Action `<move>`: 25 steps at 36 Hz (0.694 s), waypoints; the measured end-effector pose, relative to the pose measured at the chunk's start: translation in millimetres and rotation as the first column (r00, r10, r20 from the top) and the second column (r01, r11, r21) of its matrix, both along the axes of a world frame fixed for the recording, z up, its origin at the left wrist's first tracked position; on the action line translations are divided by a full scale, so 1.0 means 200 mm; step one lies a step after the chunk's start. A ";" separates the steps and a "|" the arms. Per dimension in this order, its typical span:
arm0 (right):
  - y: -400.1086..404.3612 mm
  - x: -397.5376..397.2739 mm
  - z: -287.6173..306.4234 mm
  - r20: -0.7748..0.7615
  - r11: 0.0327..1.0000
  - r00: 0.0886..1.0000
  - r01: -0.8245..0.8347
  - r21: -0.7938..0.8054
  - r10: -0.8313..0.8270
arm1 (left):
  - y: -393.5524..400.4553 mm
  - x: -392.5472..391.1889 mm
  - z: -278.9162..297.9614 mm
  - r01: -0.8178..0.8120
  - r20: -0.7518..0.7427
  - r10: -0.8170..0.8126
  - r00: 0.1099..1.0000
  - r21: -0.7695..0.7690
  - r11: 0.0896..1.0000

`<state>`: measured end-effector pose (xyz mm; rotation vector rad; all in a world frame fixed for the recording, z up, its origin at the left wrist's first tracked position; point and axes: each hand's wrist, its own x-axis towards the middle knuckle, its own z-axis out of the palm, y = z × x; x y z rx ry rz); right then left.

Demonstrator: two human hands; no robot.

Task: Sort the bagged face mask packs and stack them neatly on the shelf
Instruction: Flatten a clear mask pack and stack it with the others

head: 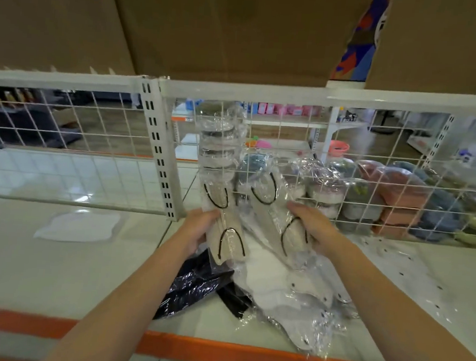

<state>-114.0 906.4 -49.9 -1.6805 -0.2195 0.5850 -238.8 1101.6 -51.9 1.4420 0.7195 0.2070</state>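
My left hand (pixel 198 228) grips a tall clear bag of beige face masks with black ear loops (pixel 219 184), held upright above the shelf. My right hand (pixel 312 228) holds a second bagged beige mask pack (pixel 274 208), tilted to the left. Under both hands lies a pile on the white shelf (pixel 41 273): a black mask pack (pixel 192 287) at the left and white mask packs in crinkled plastic (pixel 291 294) at the right. One flat white pack (pixel 80 227) lies alone at the left.
A white wire mesh panel (pixel 74 129) backs the shelf, with a slotted upright post (pixel 160 152). Behind the mesh at the right sit several bagged coloured mask packs (pixel 404 200). The shelf's front edge is orange (pixel 219 351). Cardboard boxes (pixel 230 30) stand above.
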 end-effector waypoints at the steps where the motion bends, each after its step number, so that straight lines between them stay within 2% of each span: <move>1: -0.02 -0.01 0.02 -0.053 0.996 0.999 -0.002 0.090 0.007 | -0.01 0.01 0.00 -0.001 0.018 0.001 1.000 -0.020 1.000; 3: -0.04 -0.02 0.04 -0.077 0.977 0.996 -0.024 0.211 0.041 | -0.04 0.03 0.00 0.016 0.056 -0.013 0.998 -0.051 0.999; 6: -0.06 -0.04 0.06 -0.054 0.958 0.997 -0.045 0.284 0.062 | -0.08 0.05 0.03 0.038 0.123 -0.023 0.992 -0.117 0.992; 15: -0.09 -0.05 0.06 0.008 0.949 0.999 0.038 0.314 -0.043 | -0.15 0.10 0.07 0.178 0.251 -0.122 0.960 -0.213 0.961; 17: -0.08 -0.04 0.05 0.070 0.962 0.993 0.072 0.265 -0.093 | -0.16 0.11 0.08 0.221 0.268 -0.163 0.949 -0.204 0.954; 20: -0.05 -0.03 0.04 0.219 0.991 0.970 0.090 0.101 -0.110 | -0.18 0.11 0.09 0.280 0.263 -0.234 0.936 -0.150 0.948; 25: -0.01 -0.04 0.02 0.418 0.972 0.898 -0.042 -0.231 0.138 | -0.18 0.11 0.07 0.246 0.146 -0.250 0.957 0.047 0.968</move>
